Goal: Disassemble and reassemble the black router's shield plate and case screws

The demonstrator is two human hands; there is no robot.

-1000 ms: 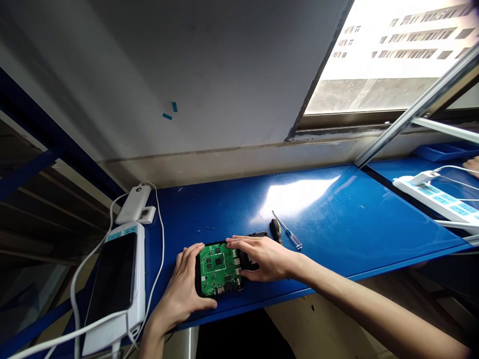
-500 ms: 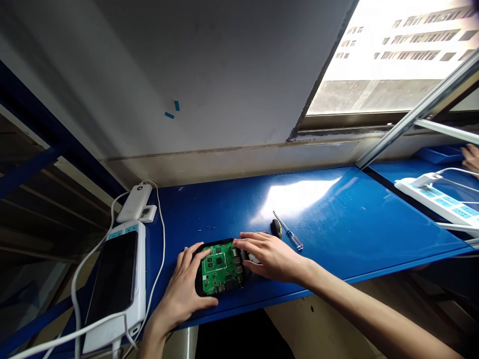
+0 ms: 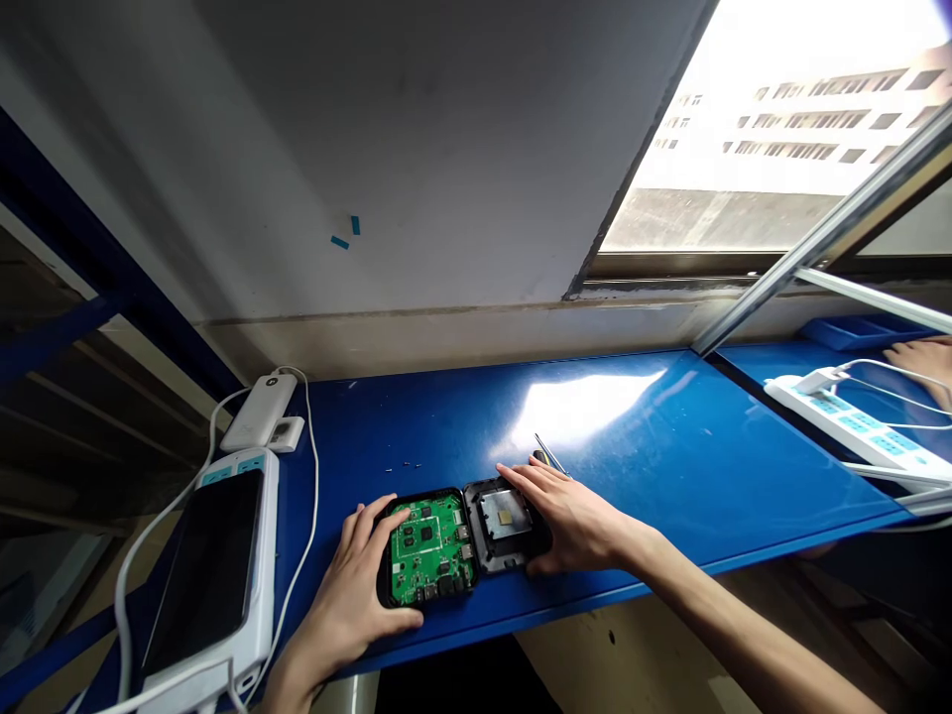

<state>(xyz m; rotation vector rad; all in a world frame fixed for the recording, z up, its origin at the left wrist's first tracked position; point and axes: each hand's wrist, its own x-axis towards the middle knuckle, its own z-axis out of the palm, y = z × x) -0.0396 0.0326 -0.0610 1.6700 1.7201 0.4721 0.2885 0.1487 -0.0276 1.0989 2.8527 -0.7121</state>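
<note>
A grey wall [image 3: 446,149] and bright window [image 3: 714,213] back the blue table [image 3: 744,466].

We are looking at what seems to be an electronics workshop: toward six o'clock a bare circuit board [image 3: 426,555] is lying in an open casing [image 3: 487,550] on a blue counter [image 3: 669,466], screwdrivers [image 3: 541,457] are lying at five, a white power strip [image 3: 266,560] is sitting at eight, and at three another person's hand [image 3: 923,362] is showing near a tray [image 3: 855,334].
</note>
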